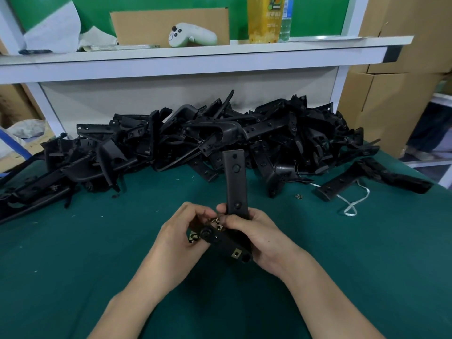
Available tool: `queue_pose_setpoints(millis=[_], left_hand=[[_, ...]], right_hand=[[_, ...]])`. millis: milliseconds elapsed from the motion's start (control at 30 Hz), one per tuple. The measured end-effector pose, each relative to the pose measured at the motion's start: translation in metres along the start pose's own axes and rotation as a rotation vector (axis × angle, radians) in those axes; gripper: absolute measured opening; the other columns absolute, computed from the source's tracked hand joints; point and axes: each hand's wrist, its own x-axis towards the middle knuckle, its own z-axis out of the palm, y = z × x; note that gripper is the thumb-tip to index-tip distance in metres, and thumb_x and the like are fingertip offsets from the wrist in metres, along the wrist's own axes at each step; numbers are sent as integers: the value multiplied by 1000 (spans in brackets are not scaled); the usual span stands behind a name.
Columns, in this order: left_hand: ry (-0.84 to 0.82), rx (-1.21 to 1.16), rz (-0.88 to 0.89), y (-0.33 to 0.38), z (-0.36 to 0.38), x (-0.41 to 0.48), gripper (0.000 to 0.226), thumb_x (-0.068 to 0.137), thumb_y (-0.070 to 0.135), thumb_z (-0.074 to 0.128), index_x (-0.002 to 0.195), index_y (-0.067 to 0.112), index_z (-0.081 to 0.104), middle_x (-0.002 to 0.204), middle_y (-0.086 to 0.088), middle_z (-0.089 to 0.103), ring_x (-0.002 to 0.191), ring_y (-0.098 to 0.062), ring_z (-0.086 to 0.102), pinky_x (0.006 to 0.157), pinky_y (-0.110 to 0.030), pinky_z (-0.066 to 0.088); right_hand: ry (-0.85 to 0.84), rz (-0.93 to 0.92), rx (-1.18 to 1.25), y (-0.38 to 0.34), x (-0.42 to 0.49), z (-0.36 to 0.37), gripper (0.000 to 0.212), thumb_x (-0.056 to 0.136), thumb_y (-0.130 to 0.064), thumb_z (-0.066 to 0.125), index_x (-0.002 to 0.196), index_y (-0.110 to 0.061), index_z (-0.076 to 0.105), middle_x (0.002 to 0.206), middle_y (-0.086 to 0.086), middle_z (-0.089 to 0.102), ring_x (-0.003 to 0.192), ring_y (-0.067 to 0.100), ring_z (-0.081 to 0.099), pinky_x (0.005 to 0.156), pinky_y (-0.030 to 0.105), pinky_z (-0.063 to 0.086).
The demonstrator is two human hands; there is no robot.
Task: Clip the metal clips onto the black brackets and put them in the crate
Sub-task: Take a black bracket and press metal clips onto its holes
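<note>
An L-shaped black bracket (235, 182) stands upright in front of me, one arm pointing up. My right hand (263, 237) grips its lower arm, thumb pressed near the corner. My left hand (179, 237) holds several small brass-coloured metal clips (193, 237) in its curled fingers and pinches one clip (216, 222) at the bracket's corner. Another clip (236, 253) sits fitted on the bracket's lower end. A large pile of black brackets (200, 143) lies behind on the green table (97, 253). No crate is in view.
A loose bracket (367, 177) lies at the right by a white cord (354, 203). One stray clip (299, 196) sits on the mat. Above the pile runs a white shelf (195, 55) with a game controller, cardboard and bottles. Cardboard boxes stand at the right.
</note>
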Motion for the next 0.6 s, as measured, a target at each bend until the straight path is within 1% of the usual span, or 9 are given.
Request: queue_pose_setpoints(millis=[67, 133, 233, 333, 433, 500, 567, 600], left_hand=[[24, -12, -16, 0, 0, 1, 29, 89, 17, 70, 98, 44, 64, 95, 17, 65, 95, -5, 61, 70, -11, 48], [43, -16, -22, 1, 0, 2, 25, 92, 19, 68, 99, 42, 66, 97, 18, 67, 98, -3, 63, 75, -8, 47], [47, -13, -17, 5, 2, 2, 32, 92, 9, 66, 102, 39, 69, 102, 22, 67, 103, 2, 63, 84, -6, 45], [59, -63, -59, 6, 3, 2, 37, 90, 1, 64, 102, 35, 69, 101, 22, 69, 103, 3, 64, 84, -6, 45], [73, -159, -149, 6, 6, 3, 32, 94, 0, 60, 101, 30, 71, 99, 19, 73, 96, -1, 67, 79, -10, 49], [114, -208, -209, 7, 5, 5, 29, 97, 2, 59, 101, 28, 71, 94, 16, 74, 91, 1, 68, 75, -8, 49], [187, -236, -247, 5, 1, 8, 22, 99, 11, 60, 100, 30, 72, 88, 14, 74, 84, 2, 67, 75, -8, 48], [222, -268, -275, 3, -1, 10, 19, 100, 17, 59, 101, 31, 73, 83, 11, 73, 80, -1, 67, 77, -12, 50]], right_hand=[[14, 3, 2, 1, 1, 1, 28, 93, -4, 64, 89, -25, 82, 93, 7, 77, 86, 17, 74, 68, 25, 57], [33, 6, 3, 3, 3, 1, 24, 93, -6, 66, 91, -25, 81, 97, 8, 77, 89, 17, 74, 69, 25, 58], [34, 10, 1, 4, 4, 0, 21, 92, -9, 67, 92, -25, 81, 100, 7, 77, 93, 18, 74, 73, 25, 58], [30, 8, 7, 4, 4, -2, 19, 92, -10, 68, 95, -24, 80, 102, 9, 76, 95, 19, 73, 76, 27, 59], [35, 1, 8, 4, 4, -2, 19, 93, -9, 67, 95, -22, 80, 102, 11, 76, 95, 21, 73, 76, 28, 59], [50, -2, 11, 3, 4, -4, 19, 93, -9, 67, 95, -23, 80, 99, 10, 76, 92, 20, 73, 74, 27, 58], [81, -1, 10, 2, 5, -6, 19, 92, -9, 69, 95, -24, 81, 95, 7, 76, 91, 18, 74, 72, 24, 57], [103, 1, 2, 2, 5, -8, 19, 91, -10, 69, 96, -25, 80, 96, 5, 77, 92, 17, 74, 72, 23, 57]])
